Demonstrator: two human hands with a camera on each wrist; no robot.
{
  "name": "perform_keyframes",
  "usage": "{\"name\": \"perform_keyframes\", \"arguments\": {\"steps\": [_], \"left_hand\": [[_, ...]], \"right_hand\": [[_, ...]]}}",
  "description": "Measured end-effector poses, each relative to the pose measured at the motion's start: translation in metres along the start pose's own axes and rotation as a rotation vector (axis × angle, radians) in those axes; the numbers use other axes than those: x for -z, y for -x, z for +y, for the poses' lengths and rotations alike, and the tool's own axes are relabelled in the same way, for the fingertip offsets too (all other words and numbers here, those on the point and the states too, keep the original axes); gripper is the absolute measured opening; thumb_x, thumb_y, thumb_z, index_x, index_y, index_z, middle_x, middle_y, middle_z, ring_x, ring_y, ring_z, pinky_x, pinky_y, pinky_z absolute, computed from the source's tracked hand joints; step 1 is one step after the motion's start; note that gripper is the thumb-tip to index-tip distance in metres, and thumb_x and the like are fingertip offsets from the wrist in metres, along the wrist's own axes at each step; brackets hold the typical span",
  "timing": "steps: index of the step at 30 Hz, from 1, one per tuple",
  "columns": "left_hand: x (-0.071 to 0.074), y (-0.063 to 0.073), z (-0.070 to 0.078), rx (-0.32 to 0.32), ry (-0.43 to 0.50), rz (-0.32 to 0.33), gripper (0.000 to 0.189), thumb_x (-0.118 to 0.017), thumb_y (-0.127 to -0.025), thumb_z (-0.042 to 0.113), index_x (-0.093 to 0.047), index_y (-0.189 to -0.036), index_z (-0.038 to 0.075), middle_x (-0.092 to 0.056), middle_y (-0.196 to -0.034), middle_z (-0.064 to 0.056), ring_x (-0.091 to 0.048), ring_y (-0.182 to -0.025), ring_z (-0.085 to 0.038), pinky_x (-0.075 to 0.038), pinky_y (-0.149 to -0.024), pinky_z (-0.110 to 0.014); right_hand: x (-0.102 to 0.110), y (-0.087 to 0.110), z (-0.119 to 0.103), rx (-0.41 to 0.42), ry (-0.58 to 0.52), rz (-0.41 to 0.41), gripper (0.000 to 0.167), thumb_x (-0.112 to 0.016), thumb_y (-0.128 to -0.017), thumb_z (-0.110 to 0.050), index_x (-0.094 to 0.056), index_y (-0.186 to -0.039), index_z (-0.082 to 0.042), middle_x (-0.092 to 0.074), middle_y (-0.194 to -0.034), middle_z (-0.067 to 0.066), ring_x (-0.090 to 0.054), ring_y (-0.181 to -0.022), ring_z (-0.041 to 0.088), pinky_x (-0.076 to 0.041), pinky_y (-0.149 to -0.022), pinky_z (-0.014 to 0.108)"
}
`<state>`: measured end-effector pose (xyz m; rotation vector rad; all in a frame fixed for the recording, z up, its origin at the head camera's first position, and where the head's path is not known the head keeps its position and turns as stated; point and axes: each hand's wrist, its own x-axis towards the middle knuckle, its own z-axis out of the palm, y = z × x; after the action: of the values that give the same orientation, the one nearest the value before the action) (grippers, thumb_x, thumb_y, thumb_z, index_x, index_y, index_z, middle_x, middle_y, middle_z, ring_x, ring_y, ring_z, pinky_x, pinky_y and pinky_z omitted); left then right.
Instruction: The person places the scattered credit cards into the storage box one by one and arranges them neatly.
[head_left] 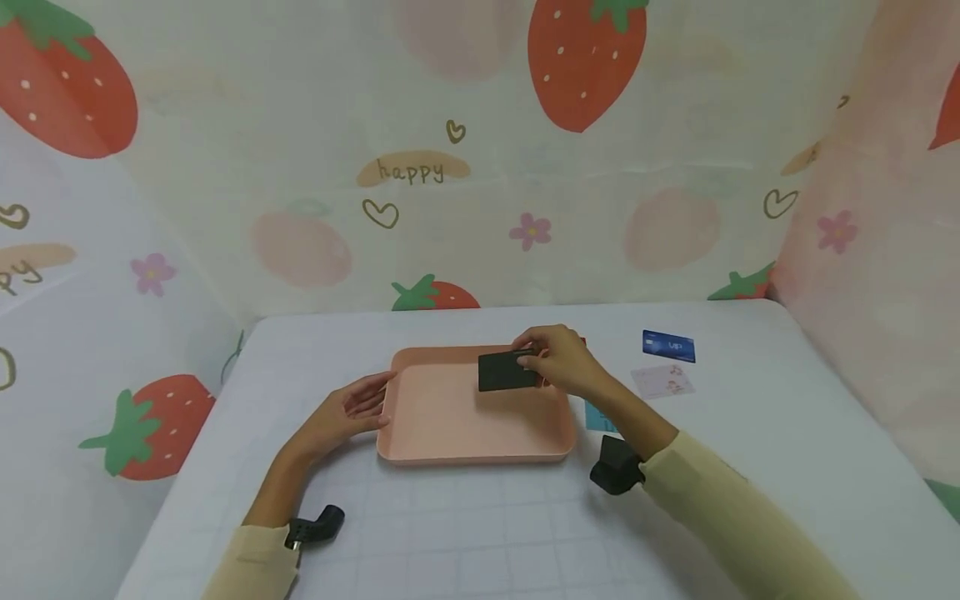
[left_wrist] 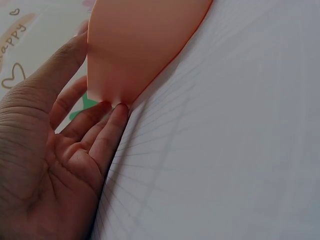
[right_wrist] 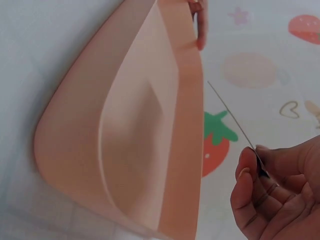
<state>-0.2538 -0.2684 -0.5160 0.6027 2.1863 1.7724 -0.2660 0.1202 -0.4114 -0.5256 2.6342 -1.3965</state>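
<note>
My right hand (head_left: 558, 360) pinches a black card (head_left: 498, 372) between thumb and fingers, above the right part of a shallow pink tray (head_left: 435, 417). In the right wrist view the card (right_wrist: 231, 114) appears nearly edge-on, raised off the tray. My left hand (head_left: 351, 410) rests at the tray's left side, its fingers extended. The left wrist view shows its fingertips (left_wrist: 121, 111) touching the outside of the tray wall (left_wrist: 140, 45). No card shows lying in the tray. The right hand and forearm cover part of its right side.
Right of the tray lie a blue VIP card (head_left: 669, 346), a pale pink flowered card (head_left: 663, 381) and a light blue card (head_left: 597, 418), the latter partly behind the right forearm. A small red edge (head_left: 582, 340) peeks past the right hand. A strawberry-print cloth (head_left: 525, 167) surrounds the white table (head_left: 450, 533).
</note>
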Motion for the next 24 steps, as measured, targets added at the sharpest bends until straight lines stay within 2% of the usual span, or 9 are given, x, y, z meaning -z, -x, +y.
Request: {"name": "perform_keyframes", "arguments": {"steps": [3,10,16,21,24], "left_hand": [[0.001,0.002,0.0,-0.003,-0.02,0.002,0.073,-0.077,-0.09,0.007,-0.041,-0.154,0.006,-0.037,-0.16,-0.018,-0.038,-0.145,-0.038,-0.043,-0.107,-0.019],[0.002,0.002,0.0,0.001,-0.007,0.003,0.073,-0.077,-0.09,0.007,-0.042,-0.154,0.006,-0.038,-0.159,-0.018,-0.038,-0.145,-0.037,-0.043,-0.107,-0.019],[0.002,0.002,0.001,0.0,-0.018,0.004,0.072,-0.077,-0.091,0.007,-0.042,-0.154,0.006,-0.039,-0.159,-0.017,-0.038,-0.145,-0.036,-0.042,-0.108,-0.02],[0.003,0.001,-0.002,0.003,-0.009,0.002,0.072,-0.077,-0.091,0.007,-0.042,-0.154,0.005,-0.039,-0.159,-0.018,-0.038,-0.145,-0.036,-0.042,-0.109,-0.02],[0.003,0.002,-0.003,0.004,-0.004,0.004,0.072,-0.077,-0.09,0.007,-0.042,-0.153,0.005,-0.039,-0.159,-0.018,-0.038,-0.145,-0.036,-0.042,-0.108,-0.021]], "right_hand": [[-0.006,-0.006,-0.004,0.008,0.001,-0.011,0.02,-0.069,-0.095,-0.001,-0.073,-0.114,-0.002,-0.072,-0.09,0.013,-0.064,-0.058,0.019,-0.06,-0.054,0.031],[-0.019,-0.019,-0.014,0.019,-0.018,-0.046,0.019,-0.068,-0.094,0.0,-0.072,-0.113,0.001,-0.071,-0.089,0.014,-0.066,-0.058,0.019,-0.06,-0.056,0.031],[-0.032,-0.031,-0.014,0.021,0.011,-0.057,0.019,-0.068,-0.095,0.0,-0.072,-0.113,0.002,-0.071,-0.085,0.013,-0.066,-0.055,0.02,-0.057,-0.05,0.027],[-0.042,-0.039,-0.013,-0.012,0.028,-0.07,0.018,-0.069,-0.094,-0.002,-0.073,-0.112,0.001,-0.073,-0.086,0.013,-0.065,-0.052,0.023,-0.054,-0.049,0.023],[-0.049,-0.043,-0.014,-0.029,0.01,-0.083,0.016,-0.069,-0.094,-0.001,-0.073,-0.109,0.001,-0.074,-0.088,0.013,-0.063,-0.051,0.018,-0.052,-0.05,0.022]]}}
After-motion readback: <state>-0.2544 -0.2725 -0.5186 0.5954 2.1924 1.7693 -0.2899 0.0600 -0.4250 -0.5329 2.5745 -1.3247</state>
